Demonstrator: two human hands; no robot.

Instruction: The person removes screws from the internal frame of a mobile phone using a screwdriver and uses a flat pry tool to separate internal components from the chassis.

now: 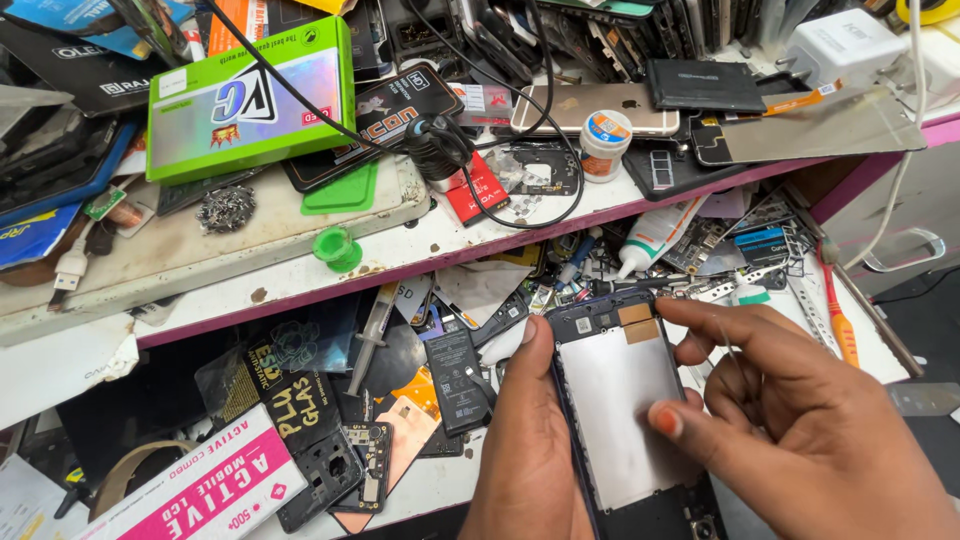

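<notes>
My left hand (528, 450) grips an opened phone frame (625, 400) by its left edge, thumb along the side. The frame shows a bare silvery metal plate with a tan patch near its top. My right hand (790, 420) is over the frame's right side, its thumb tip pressing on the metal plate. The index finger and another finger pinch something thin like a fine wire or tool; I cannot tell what it is.
A cluttered bench holds a black battery (458, 380), phone parts, a syringe (372, 325) and a pink-and-white box (205, 490). An orange-handled screwdriver (838, 320) lies at right. On the shelf above sit a green box (250, 100), a small white jar (605, 145), cables and a glue bottle (655, 232).
</notes>
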